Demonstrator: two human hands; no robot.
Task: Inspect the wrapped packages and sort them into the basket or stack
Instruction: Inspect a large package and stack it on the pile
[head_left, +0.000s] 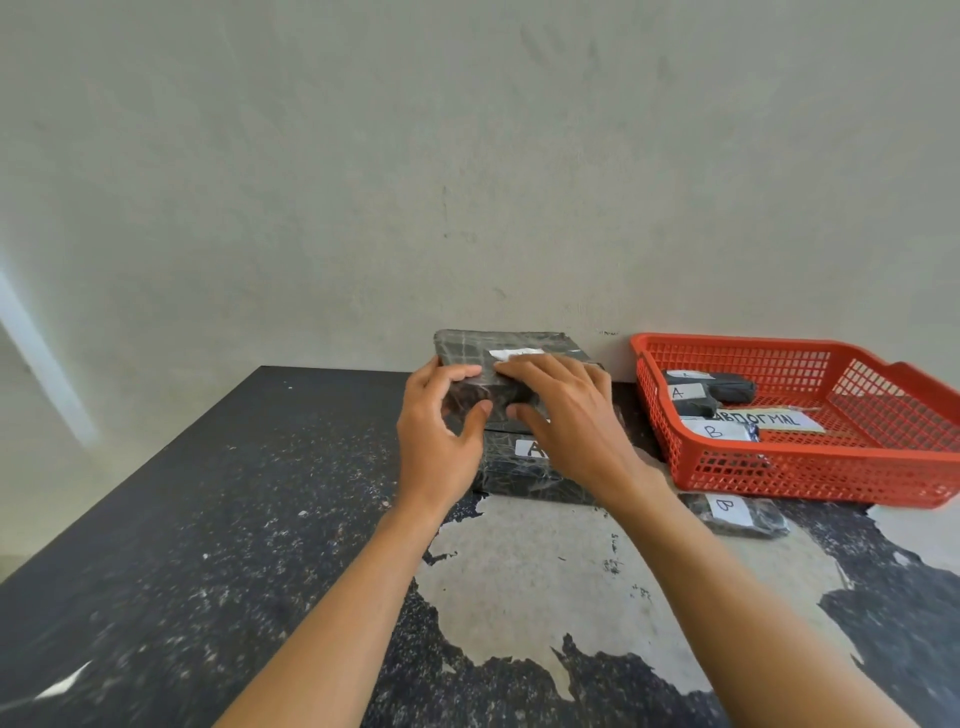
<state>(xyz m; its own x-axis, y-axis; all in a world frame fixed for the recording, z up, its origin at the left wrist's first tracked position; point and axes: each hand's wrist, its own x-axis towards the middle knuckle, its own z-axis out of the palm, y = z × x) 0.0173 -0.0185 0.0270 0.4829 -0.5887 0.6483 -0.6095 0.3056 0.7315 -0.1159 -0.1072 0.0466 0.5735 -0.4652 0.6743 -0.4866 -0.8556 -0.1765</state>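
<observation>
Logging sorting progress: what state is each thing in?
Top black plastic-wrapped package: atop another, gripped by both hands.
Lower black wrapped package labelled A: flat on table, underneath.
Red plastic mesh basket: holds labelled packages.
Small black package labelled B: on table, outside basket.
Left hand: grips top package.
Right hand: grips top package.

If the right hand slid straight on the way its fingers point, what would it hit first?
Probably the left hand: the right hand lies across the top package, fingertips aimed left at the left hand's fingers, almost touching. Depth is hard to judge.
</observation>
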